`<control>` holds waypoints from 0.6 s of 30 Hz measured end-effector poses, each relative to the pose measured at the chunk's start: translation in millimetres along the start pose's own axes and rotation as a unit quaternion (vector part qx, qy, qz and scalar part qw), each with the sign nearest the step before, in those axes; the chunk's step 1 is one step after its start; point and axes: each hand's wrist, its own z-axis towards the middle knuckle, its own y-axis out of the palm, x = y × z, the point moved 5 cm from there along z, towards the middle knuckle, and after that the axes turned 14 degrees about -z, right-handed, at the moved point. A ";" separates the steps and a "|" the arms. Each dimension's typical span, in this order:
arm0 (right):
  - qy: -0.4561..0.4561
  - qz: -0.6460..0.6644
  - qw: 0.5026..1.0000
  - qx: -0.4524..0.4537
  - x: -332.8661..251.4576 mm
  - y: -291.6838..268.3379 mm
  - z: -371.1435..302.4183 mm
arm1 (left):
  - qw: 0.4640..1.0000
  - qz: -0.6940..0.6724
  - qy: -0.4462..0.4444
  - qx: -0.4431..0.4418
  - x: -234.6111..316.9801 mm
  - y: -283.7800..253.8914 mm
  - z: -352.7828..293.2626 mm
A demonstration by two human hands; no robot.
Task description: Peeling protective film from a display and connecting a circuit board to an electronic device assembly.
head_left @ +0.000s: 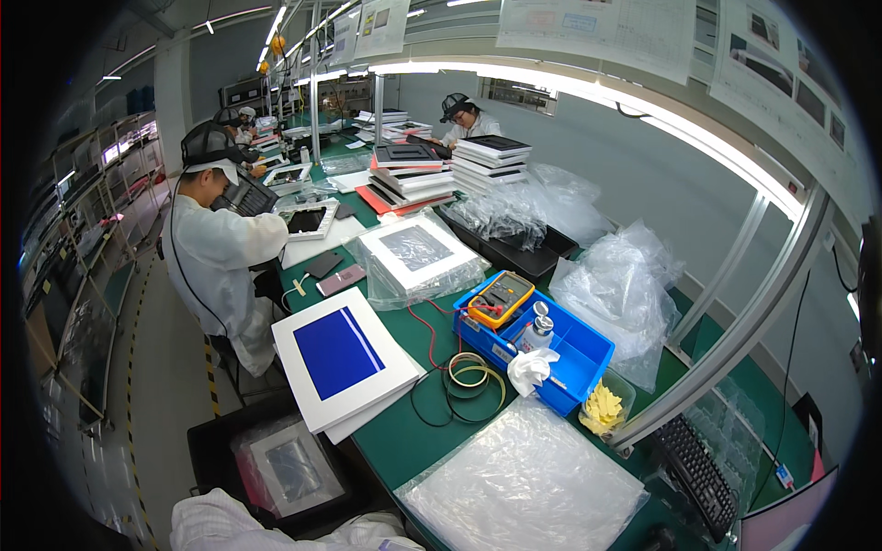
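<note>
Neither of my hands shows; only white fabric of my clothing [225,522] appears at the lower edge. Nearest to me on the table is a flat sheet of clear plastic wrap [524,473]. Left of it, a white-framed panel with a blue face [336,353] rests on another white panel, its near corner reaching past the table edge. Between them and the blue bin [588,349] lie a coil of black cable and rolls of tape [470,372]. A yellow multimeter [502,298], a metal-topped bottle [536,332] and a crumpled white cloth [533,369] sit in or on the bin.
A black crate [266,422] holding a bagged panel stands below the table's left edge. Farther along are a bagged white frame [413,253], stacked panels [487,165] and bunched plastic bags [616,285]. A co-worker [225,239] sits at left. A keyboard [694,477] lies at right.
</note>
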 end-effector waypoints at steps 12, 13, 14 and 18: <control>0.133 0.004 0.988 -0.081 134.7 229.5 -146.2 | 0.998 0.046 0.019 -0.027 -56.8 5.6 21.4; 0.149 0.005 0.985 -0.084 145.4 246.7 -170.3 | 0.998 0.048 0.022 -0.033 -63.4 5.8 25.7; 0.162 0.004 0.983 -0.084 155.0 261.3 -192.6 | 0.998 0.052 0.026 -0.039 -70.7 4.1 29.8; 0.216 0.013 0.973 -0.080 172.6 304.2 -282.1 | 0.995 0.075 0.039 -0.060 -90.7 -3.7 37.7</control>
